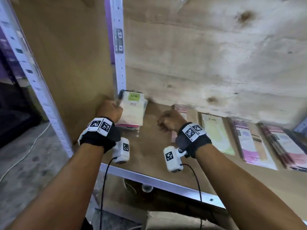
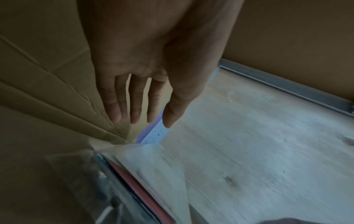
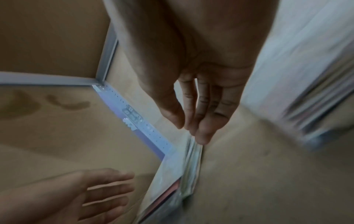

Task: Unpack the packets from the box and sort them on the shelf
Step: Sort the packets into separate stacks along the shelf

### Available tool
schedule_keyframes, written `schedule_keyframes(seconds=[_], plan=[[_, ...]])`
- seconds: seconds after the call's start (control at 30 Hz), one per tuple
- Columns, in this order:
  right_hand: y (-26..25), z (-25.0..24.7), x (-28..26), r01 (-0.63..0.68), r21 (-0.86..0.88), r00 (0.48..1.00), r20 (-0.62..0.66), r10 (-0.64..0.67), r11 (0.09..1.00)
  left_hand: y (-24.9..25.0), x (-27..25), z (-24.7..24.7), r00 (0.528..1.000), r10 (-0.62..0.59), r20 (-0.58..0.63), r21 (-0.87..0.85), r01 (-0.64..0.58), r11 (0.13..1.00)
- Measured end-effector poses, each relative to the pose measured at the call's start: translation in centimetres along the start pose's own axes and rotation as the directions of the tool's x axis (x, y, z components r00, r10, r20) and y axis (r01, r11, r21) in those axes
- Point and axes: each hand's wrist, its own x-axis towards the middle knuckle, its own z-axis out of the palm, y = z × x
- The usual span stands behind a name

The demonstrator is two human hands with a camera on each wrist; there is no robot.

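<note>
Both hands are held over the wooden shelf board (image 1: 149, 146), inside the bay of a metal rack.

Left hand (image 1: 110, 110): seen at about 10 o'clock from the middle of the head view, just beside the left edge of a stack of packets (image 1: 132, 110). In the left wrist view the hand (image 2: 138, 72) is shown with fingers (image 2: 114, 106) straight and slightly spread; nothing is held. Whether the stack is touched cannot be told.

Right hand (image 1: 169, 121): seen right of centre, at about 3 o'clock from the stack, apart from it. In the right wrist view its fingers (image 3: 203, 121) are extended and close together, pointing toward the stack (image 3: 191, 166); nothing is gripped. That view is blurred.

Stack of packets: laid flat in the back left corner of the shelf, against the perforated upright post (image 1: 118, 47). A cream packet with a green label is on top; a pink edge is visible beneath it.

Further packets are laid in a row along the shelf toward 3 o'clock: a cream-and-green packet (image 1: 217, 135), a pink-and-white packet (image 1: 254, 146), and a stack at the far right (image 1: 285, 146). One more packet is partly hidden behind the right hand.

A plywood back panel (image 1: 216, 55) is seen behind the shelf, and a cardboard sheet (image 1: 66, 55) at 9 o'clock. The box is not seen in any view.
</note>
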Motion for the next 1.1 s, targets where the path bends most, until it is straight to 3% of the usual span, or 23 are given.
schedule_keyframes(seconds=[0.13, 0.27, 0.4, 0.57, 0.63, 0.7, 0.8, 0.9, 1.0, 1.07, 1.1], plan=[[-1.6, 4.6, 2.8, -0.072, 0.098, 0.997, 0.036, 0.069, 0.993, -0.8, 0.3, -0.3, 0.994, 0.023, 0.103, 0.048, -0.028, 0.998], [-1.4, 6.8, 4.5, -0.086, -0.032, 0.995, -0.053, 0.084, 0.996, -0.2, 0.0, 0.3, 0.98, 0.077, 0.185, 0.032, -0.085, 0.996], [-0.3, 6.4, 4.3, -0.127, -0.069, 0.991, -0.047, 0.124, 0.989, -0.1, 0.0, 1.0, 0.967, 0.003, 0.253, -0.113, 0.027, 0.993], [0.3, 4.3, 1.5, -0.125, 0.217, 0.991, -0.028, 0.135, 0.968, -0.2, 0.0, 1.3, 0.968, -0.012, 0.25, -0.176, 0.058, 0.983], [0.1, 3.3, 0.2, -0.076, 0.294, 0.996, -0.023, 0.087, 0.953, 0.2, -0.3, 1.6, 0.955, -0.011, 0.295, -0.362, 0.123, 0.924], [-0.2, 2.1, -1.2, 0.008, 0.293, 0.999, -0.051, 0.007, 0.956, 0.9, -0.9, 1.7, 0.927, -0.054, 0.371, -0.559, 0.269, 0.784], [-0.4, 0.0, -3.4, 0.193, 0.232, 0.978, -0.121, -0.169, 0.953, 2.5, -2.3, 1.3, 0.889, 0.008, 0.458, -0.696, 0.353, 0.626], [-0.2, -2.3, -5.8, 0.379, -0.121, 0.901, -0.179, -0.396, 0.917, 4.6, -3.9, 1.3, 0.874, 0.131, 0.467, -0.795, 0.351, 0.495], [0.0, -2.4, -7.8, 0.482, -0.349, 0.839, -0.082, -0.538, 0.804, 4.5, -4.3, 1.7, 0.895, 0.163, 0.414, -0.86, 0.326, 0.393], [0.6, -2.8, -8.9, 0.491, -0.395, 0.852, 0.029, -0.523, 0.777, 4.2, -4.6, 2.3, 0.903, 0.17, 0.394, -0.852, 0.289, 0.437], [1.7, -4.5, -10.1, 0.454, -0.402, 0.874, 0.026, -0.486, 0.795, 5.1, -5.4, 3.4, 0.889, 0.19, 0.417, -0.827, 0.284, 0.485]])
